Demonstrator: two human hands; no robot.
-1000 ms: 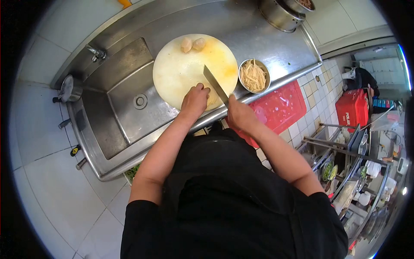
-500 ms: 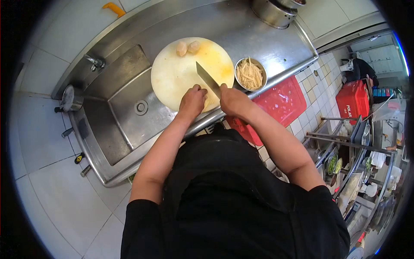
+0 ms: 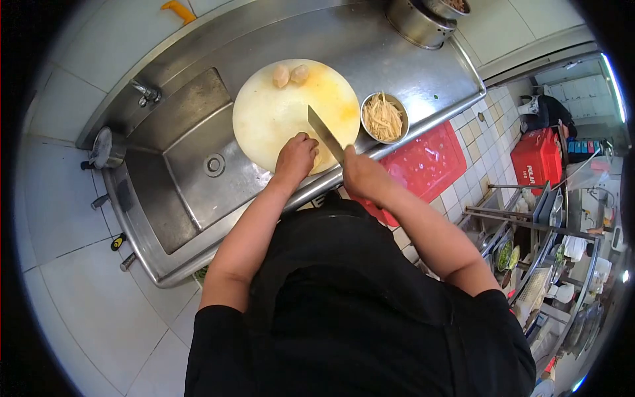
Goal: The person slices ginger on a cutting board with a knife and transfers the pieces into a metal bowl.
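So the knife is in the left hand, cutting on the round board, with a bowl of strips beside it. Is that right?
Not quite. The head view shows the knife in the right hand; the left hand presses down on the food being cut. The rest holds: the cutting is on the round board, and the bowl of strips stands beside it.

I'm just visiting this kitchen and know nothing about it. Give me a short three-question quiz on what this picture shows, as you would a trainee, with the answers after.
1. True or false: the right hand holds the knife.
2. Where do the two pale peeled pieces lie on the round cutting board? A) at its far edge B) under the blade C) in the sink
3. What fills the small metal bowl right of the board?

Key:
1. True; the left hand presses on something at the board's near edge, beside the blade.
2. A
3. Thin pale strips, already cut.
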